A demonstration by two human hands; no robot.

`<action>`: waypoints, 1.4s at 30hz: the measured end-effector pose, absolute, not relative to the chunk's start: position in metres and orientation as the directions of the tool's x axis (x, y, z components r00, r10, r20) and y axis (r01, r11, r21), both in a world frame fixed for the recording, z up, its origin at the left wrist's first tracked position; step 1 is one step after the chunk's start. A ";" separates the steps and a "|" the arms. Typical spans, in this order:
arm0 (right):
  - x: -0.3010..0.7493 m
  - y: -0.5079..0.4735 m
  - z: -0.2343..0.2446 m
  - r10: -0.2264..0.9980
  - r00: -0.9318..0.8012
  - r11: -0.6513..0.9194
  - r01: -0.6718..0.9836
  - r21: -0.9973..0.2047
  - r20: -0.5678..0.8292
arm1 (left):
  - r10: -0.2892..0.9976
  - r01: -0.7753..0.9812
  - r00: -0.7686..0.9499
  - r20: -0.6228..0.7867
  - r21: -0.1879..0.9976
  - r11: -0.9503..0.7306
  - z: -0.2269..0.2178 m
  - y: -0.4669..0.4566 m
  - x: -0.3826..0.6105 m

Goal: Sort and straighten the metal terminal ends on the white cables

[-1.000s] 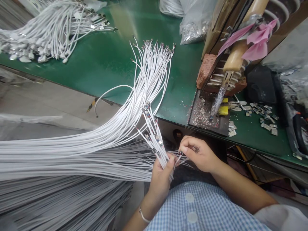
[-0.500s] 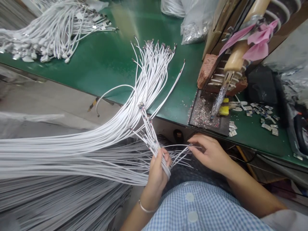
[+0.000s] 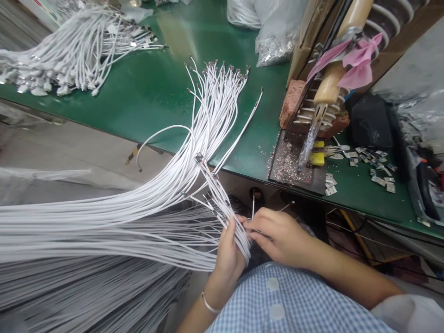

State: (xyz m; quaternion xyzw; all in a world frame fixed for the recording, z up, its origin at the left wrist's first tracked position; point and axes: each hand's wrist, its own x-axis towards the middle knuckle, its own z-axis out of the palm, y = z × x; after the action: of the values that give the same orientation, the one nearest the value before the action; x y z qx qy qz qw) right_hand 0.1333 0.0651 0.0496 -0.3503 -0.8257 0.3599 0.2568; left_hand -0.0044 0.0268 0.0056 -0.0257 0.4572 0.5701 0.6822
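Observation:
My left hand (image 3: pixel 229 256) is wrapped round a bunch of thin white cables (image 3: pixel 217 187), whose dark-tipped and metal-tipped ends stick up and away from me. Right beside it is my right hand (image 3: pixel 279 233), closed in a pinch at the left fingertips. White cable ends (image 3: pixel 253 203) poke out behind the right hand, so it seems to grip a cable there; the exact grip is hidden. A thick bundle of long white cables (image 3: pixel 138 203) comes in from the left and spreads its stripped ends over the green table (image 3: pixel 152 101).
A soldering iron (image 3: pixel 314 127) with a pink tie slants down over a solder-spattered plate (image 3: pixel 287 159), near a brick (image 3: pixel 292 101). Loose metal USB plugs (image 3: pixel 371 162) lie to the right. Finished-looking cables (image 3: pixel 79 51) are heaped at back left; plastic bags (image 3: pixel 277 32) stand behind.
My right hand has moved left, from holding a cable end out to the side to pinching right beside my left hand. My left hand still grips the bunch.

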 end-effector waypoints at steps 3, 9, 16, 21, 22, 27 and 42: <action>0.123 0.063 0.034 0.750 -0.662 0.433 0.485 -0.760 0.005 | 0.720 -0.827 -0.085 -0.688 0.452 0.335 0.006 0.025 -0.003; 0.125 0.062 0.025 0.724 -0.690 0.504 0.532 -0.680 -0.003 | 0.743 -0.860 -0.006 -0.670 0.382 0.338 0.010 0.026 -0.002; 0.129 0.071 0.027 0.667 -0.740 0.505 0.533 -0.678 -0.085 | 0.680 -0.864 0.000 -0.733 0.343 0.369 0.012 0.026 0.002; 0.132 0.079 0.032 0.611 -0.786 0.474 0.459 -0.752 -0.095 | 0.695 -0.843 0.026 -0.718 0.358 0.401 0.011 0.021 0.003; 0.133 0.080 0.033 0.618 -0.781 0.455 0.448 -0.769 -0.090 | 0.704 -0.836 0.027 -0.710 0.370 0.406 0.011 0.021 0.003; 0.137 0.077 0.032 0.664 -0.744 0.363 0.406 -0.839 -0.073 | 0.740 -0.805 0.019 -0.672 0.429 0.410 0.012 0.021 0.003; 0.142 0.075 0.030 0.697 -0.716 0.306 0.336 -0.891 -0.031 | 0.795 -0.702 0.032 -0.606 0.553 0.449 0.013 0.019 0.001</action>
State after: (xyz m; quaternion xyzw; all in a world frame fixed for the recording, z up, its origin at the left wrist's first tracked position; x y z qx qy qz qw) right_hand 0.1421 0.0751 0.0296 -0.3285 -0.7868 0.4889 0.1846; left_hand 0.0012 0.0194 0.0127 0.0506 0.4598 0.5223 0.7164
